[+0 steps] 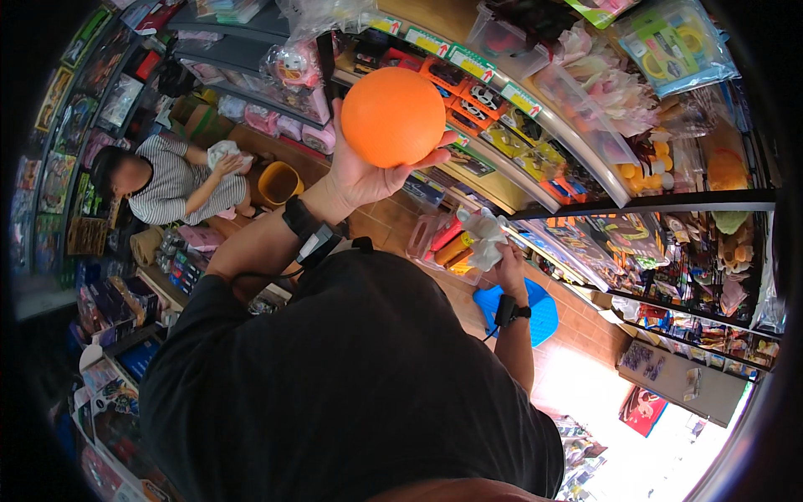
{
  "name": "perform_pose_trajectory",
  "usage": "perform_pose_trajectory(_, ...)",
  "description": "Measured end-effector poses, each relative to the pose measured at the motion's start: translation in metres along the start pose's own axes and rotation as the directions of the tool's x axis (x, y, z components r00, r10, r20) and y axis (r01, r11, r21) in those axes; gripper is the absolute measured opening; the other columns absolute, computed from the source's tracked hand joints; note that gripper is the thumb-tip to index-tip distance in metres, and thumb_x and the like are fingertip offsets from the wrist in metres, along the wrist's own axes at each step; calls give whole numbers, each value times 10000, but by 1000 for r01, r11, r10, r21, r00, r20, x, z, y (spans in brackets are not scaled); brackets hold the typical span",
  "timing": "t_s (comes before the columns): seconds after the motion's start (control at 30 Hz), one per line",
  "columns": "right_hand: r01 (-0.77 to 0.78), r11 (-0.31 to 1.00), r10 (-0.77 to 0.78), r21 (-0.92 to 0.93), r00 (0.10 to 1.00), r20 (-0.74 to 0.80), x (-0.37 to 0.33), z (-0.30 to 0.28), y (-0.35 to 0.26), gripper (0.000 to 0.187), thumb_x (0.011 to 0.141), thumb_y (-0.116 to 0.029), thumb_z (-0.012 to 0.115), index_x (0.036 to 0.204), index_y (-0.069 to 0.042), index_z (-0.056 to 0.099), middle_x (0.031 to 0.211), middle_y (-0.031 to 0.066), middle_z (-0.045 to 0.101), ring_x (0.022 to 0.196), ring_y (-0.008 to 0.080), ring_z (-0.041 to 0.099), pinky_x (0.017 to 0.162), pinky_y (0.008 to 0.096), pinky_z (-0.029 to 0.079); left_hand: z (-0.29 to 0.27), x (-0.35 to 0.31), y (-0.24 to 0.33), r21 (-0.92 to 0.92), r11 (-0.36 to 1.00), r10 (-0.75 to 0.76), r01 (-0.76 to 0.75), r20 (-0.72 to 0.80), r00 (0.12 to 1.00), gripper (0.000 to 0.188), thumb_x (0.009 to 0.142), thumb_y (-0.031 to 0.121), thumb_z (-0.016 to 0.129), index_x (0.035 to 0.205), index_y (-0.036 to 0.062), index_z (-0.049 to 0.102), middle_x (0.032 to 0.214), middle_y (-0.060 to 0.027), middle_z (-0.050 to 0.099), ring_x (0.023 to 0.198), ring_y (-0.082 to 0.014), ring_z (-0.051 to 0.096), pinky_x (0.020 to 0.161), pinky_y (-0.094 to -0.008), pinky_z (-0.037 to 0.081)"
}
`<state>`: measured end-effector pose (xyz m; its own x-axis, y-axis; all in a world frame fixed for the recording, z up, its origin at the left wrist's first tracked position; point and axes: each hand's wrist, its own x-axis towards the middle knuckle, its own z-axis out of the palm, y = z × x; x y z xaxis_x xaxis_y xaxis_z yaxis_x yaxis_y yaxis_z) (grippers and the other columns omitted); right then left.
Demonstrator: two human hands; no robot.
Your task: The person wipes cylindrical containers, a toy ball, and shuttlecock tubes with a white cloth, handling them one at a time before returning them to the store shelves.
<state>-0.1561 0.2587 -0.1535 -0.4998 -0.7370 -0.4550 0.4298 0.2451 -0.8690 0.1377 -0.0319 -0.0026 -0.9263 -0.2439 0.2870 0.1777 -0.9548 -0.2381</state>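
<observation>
Beside toy shelves (502,81), the left hand (358,176) holds up an orange ball (393,116).
Its fingers are spread around the ball; the right hand (510,273) pinches a crumpled white cloth (485,241) near a clear plastic bin (416,232) and a blue stool (539,314).

Brown wood-look tile flr (583,325) w/ thin pale joints runs btwn stocked sides. R side: curved-looking silver-grey metal shelf edge (577,149) w/ green-and-white rectangular labels (473,62) along upper stretch; below, long black straight shelf bar (652,204), more full tiers under it. Upper L: dk grey flat-board shelf unit (224,40). Colourful flat packs (52,163) line far L. Bright-blue plastic stool (544,316) on flr. Lower R: pale grey boxy cabinet (669,383), red rectangular panel (642,410) nr it, strong white glare (577,376) washing out flr.
</observation>
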Motion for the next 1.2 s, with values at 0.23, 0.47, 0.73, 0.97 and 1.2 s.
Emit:
perform_pose_trajectory(0.23, -3, 1000, 6, -29, 996, 87, 0, -1, 7, 233, 924, -101, 554, 1082, 42, 647, 975, 80, 702, 845, 156, 671, 764, 275, 534, -11, 8, 12, -166, 985, 54, -54, -7, 999, 810, 859, 581, 659, 1473, 127, 391, 1487, -233, 374, 1338, -413, 454, 843, -471, 621)
perform_pose_trajectory(0.47, -13, 1000, 15, -23, 998, 67, 0, -22, 27, 177, 916, -53, 562, 1034, 28, 666, 948, 51, 701, 838, 132, 665, 771, 272, 533, -5, 2, 20, 455, 821, 386, -345, 5, 923, 693, 905, 395, 681, 1465, 98, 401, 1460, -160, 452, 1314, -358, 490, 982, -524, 531)
perform_pose_trajectory(0.73, 320, 890, -329, -324, 944, 27, -1, 14, -16, 313, 919, -41, 558, 1209, 45, 640, 1078, 60, 687, 931, 125, 631, 842, 249, 493, 5, 12, 42, 736, 606, 414, -302, 33, 910, 792, 876, 267, 742, 1504, 90, 293, 1459, -110, 474, 1335, -316, 491, 1085, -506, 443)
perform_pose_trajectory(0.97, 858, 211, -920, -468, 336, 203, -21, 147, -154, 150, 930, -56, 561, 1031, 54, 561, 1254, 177, 595, 1054, 194, 584, 901, 330, 484, -28, 14, 5, 834, 551, 387, 41, -299, 872, 730, 864, 233, 758, 1457, 125, 347, 1370, -94, 524, 1231, -283, 581, 834, -461, 616)
perform_pose_trajectory(1.2, 875, 208, -652, -437, 457, 605, -5, 231, -153, 385, 920, -79, 514, 1282, 42, 571, 1296, 226, 583, 1165, 338, 588, 992, 399, 456, -29, 13, -9, 878, 386, 252, 284, -396, 883, 733, 836, 214, 771, 1438, 117, 365, 1302, -92, 560, 1105, -218, 645, 735, -344, 615)
